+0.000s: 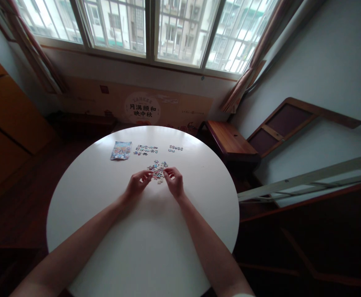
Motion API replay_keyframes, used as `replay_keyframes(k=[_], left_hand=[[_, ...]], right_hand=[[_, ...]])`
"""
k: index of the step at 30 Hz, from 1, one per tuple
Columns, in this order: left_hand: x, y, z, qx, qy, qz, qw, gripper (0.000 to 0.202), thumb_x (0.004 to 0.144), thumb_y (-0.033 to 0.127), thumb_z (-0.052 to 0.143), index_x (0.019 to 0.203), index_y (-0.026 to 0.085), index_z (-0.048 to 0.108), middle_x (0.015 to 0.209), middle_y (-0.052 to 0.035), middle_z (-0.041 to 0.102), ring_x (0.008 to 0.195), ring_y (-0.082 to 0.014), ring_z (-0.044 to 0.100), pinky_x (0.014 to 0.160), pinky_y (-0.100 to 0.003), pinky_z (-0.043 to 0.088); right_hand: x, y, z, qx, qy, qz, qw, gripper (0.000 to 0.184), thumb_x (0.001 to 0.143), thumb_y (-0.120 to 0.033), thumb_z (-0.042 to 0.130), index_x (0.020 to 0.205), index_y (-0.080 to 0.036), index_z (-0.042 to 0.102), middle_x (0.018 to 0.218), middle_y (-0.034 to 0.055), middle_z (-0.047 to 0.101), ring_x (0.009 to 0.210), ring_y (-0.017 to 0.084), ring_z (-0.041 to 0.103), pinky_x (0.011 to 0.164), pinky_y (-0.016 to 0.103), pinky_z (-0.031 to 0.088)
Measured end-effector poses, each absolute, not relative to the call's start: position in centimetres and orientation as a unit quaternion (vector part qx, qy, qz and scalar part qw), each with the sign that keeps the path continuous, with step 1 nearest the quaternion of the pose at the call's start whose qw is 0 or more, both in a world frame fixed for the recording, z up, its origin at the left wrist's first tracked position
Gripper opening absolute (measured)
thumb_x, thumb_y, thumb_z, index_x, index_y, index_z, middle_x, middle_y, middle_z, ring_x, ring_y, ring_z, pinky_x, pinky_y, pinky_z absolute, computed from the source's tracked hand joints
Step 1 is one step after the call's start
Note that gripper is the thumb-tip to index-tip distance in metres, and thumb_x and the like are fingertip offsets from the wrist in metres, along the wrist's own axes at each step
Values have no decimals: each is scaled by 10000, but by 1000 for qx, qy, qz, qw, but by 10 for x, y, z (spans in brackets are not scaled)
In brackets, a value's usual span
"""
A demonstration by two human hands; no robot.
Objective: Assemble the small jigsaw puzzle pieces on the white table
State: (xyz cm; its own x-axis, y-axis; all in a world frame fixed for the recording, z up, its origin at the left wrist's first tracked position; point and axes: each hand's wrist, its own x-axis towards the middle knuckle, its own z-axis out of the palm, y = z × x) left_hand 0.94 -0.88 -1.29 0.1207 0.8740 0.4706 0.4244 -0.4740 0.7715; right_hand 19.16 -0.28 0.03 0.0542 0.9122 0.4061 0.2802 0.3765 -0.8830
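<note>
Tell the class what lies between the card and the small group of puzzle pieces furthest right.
In the head view, a larger group of pieces, set in rows, lies between the card and the small group.

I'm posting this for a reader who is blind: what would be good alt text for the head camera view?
A person's left hand and right hand are at either side of a jigsaw piece pile on a round white table. Beyond it lie short rows of pieces and a printed picture sheet, with windows behind.
</note>
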Motion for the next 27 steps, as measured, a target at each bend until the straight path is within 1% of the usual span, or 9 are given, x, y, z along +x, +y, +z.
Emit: replay_keyframes(k=[3,6,9,12,16,19,22,24,27], left_hand=[[9,-8,-16,717,454,479,226,175,843,262,554,926,165,673,712,-15,672,570,-97,587,547,-193,476],[9,-8,-15,720,456,477,215,159,834,249,561,900,164,677,701,-13,670,572,-98,587,526,-183,463],[10,-9,-13,722,456,476,212,152,826,243,565,884,160,678,695,-14,670,570,-99,585,506,-177,452],[10,-10,-11,724,452,475,214,147,824,239,563,870,158,676,693,-13,672,567,-99,581,505,-178,451],[11,-9,-11,731,438,476,216,143,825,227,557,866,159,676,700,-13,676,571,-98,578,537,-186,461],[11,-8,-12,735,427,482,213,143,825,220,556,868,158,679,710,-17,678,577,-98,575,555,-192,463],[11,-8,-13,734,426,483,215,145,826,224,558,868,155,678,711,-20,677,576,-98,573,552,-192,460],[11,-9,-13,735,424,484,216,146,828,226,556,868,154,676,712,-21,677,576,-99,572,553,-193,461],[11,-9,-13,736,422,481,220,149,831,229,551,871,155,674,721,-22,678,582,-99,573,551,-192,460]], right_hand=[[216,6,3,-557,-609,159,541,156,816,-279,531,810,-159,631,813,49,634,700,154,561,687,292,449],[235,14,-4,-625,-588,92,504,141,809,-246,532,789,-152,634,799,59,636,719,167,555,746,308,429],[242,17,-11,-681,-581,82,438,135,801,-245,542,760,-169,646,783,55,648,745,181,557,763,309,404],[242,16,-14,-717,-579,71,382,141,801,-290,566,762,-190,658,793,47,659,785,199,554,769,317,379],[240,13,-12,-731,-588,63,340,152,814,-312,575,794,-203,679,798,42,660,806,209,547,766,318,361],[239,11,-11,-721,-605,47,334,151,828,-260,558,846,-201,696,895,58,663,858,210,534,784,313,364],[237,10,-11,-696,-644,39,315,193,848,-222,522,893,-203,709,1022,61,657,943,215,508,825,312,362],[234,9,-10,-692,-661,34,288,235,875,-230,480,936,-214,707,1083,54,649,1005,226,480,854,324,350],[228,10,-10,-699,-671,20,245,297,910,-240,410,1066,-236,663,1192,51,608,1078,238,434,884,347,325]])
